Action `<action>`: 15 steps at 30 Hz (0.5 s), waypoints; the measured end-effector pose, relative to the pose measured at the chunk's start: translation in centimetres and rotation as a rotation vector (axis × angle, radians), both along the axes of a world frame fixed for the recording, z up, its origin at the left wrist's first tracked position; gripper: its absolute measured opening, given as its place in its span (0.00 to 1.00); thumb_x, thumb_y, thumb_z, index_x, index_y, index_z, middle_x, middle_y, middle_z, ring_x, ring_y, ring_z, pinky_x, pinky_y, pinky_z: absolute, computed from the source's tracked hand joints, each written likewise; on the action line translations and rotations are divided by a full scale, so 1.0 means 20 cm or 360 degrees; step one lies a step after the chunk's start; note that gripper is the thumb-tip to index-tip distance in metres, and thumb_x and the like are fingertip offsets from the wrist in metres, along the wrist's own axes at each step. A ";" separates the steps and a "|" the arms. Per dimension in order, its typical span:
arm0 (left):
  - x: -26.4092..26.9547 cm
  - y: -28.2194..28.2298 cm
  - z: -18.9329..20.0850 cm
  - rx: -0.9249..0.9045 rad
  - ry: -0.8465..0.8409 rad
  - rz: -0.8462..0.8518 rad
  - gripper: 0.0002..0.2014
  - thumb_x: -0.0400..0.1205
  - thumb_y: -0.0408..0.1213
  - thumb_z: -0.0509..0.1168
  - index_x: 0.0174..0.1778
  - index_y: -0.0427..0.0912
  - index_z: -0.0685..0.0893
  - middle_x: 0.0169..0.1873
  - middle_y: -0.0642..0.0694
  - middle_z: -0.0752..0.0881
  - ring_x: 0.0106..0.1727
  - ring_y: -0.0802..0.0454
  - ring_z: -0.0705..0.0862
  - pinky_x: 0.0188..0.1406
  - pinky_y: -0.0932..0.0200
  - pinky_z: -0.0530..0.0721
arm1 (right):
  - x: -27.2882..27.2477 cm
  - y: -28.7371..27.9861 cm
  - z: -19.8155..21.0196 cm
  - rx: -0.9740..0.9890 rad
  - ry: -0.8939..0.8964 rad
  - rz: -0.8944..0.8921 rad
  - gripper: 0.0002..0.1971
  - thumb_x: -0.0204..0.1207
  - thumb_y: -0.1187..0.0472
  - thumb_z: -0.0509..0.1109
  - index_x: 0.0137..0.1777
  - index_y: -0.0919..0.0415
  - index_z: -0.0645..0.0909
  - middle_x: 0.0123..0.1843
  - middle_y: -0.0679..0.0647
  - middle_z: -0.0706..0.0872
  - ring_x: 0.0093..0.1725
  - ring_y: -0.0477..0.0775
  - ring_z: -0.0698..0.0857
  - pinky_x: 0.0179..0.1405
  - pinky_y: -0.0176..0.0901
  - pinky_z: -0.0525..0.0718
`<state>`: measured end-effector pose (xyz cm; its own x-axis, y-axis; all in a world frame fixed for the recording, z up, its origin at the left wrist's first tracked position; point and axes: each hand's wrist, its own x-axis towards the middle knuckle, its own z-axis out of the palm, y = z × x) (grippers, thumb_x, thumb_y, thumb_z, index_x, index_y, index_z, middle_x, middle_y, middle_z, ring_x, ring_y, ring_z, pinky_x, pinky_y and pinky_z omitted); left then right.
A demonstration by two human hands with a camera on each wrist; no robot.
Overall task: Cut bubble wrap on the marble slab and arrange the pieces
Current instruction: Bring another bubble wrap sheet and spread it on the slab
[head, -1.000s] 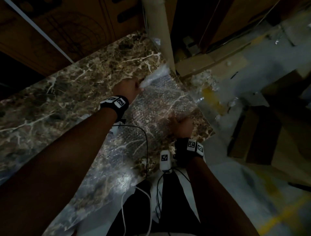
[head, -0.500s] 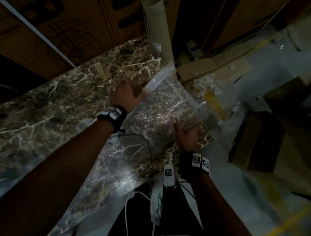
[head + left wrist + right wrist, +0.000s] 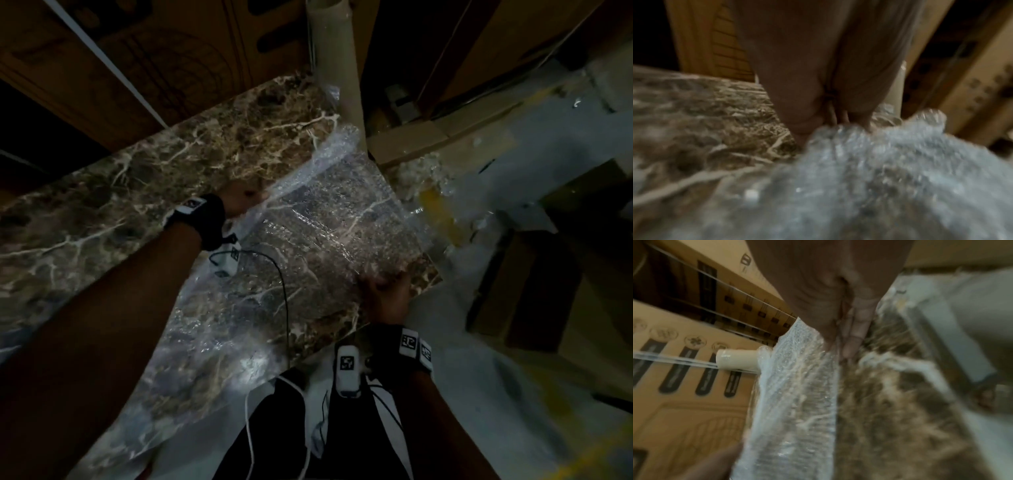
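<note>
Bubble wrap (image 3: pixel 342 233) left edge now bunched; left hand (image 3: pixel 241 198), right hand (image 3: pixel 388 294) gripping.

The head view looks steeply down over the marble slab (image 3: pixel 144 212); both wrist views sit low and close, sharing its bubble wrap (image 3: pixel 335 233)

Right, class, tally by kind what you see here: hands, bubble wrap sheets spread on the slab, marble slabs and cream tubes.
Hands: 2, the left hand and the right hand, both holding the wrap
Sheets: 1, the clear bubble wrap sheet
Slabs: 1, the brown veined marble slab
Tubes: 1, the cream cardboard tube
Total: 5
</note>
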<state>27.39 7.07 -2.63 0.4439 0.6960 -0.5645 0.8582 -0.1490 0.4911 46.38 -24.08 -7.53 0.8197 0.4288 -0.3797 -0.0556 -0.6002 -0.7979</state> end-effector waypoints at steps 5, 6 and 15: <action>-0.01 -0.09 -0.04 0.0333 -0.0045 0.0039 0.40 0.81 0.76 0.54 0.71 0.42 0.73 0.55 0.37 0.86 0.53 0.36 0.86 0.51 0.43 0.84 | -0.10 0.00 0.03 -0.0477 -0.0521 0.0082 0.47 0.78 0.35 0.70 0.79 0.76 0.64 0.74 0.73 0.76 0.73 0.73 0.77 0.73 0.67 0.76; -0.05 -0.14 -0.05 0.0429 0.0010 0.0040 0.47 0.76 0.82 0.51 0.73 0.43 0.70 0.57 0.38 0.86 0.53 0.35 0.86 0.51 0.41 0.86 | -0.16 0.01 0.09 -0.0661 -0.0807 0.0146 0.46 0.81 0.35 0.66 0.82 0.76 0.63 0.77 0.73 0.73 0.76 0.74 0.72 0.76 0.67 0.71; -0.27 -0.51 -0.02 0.0453 0.0115 0.0313 0.34 0.76 0.64 0.74 0.69 0.42 0.83 0.64 0.38 0.87 0.61 0.38 0.85 0.54 0.50 0.81 | -0.71 0.31 0.19 -0.0139 -0.0974 0.2046 0.32 0.76 0.58 0.71 0.81 0.58 0.71 0.80 0.60 0.71 0.78 0.66 0.70 0.74 0.68 0.72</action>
<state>22.03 -3.16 -2.96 0.2518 0.8982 -0.3604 0.9152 -0.0998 0.3905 32.27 -17.82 -3.79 -0.0732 0.9814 -0.1774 0.8901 -0.0159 -0.4556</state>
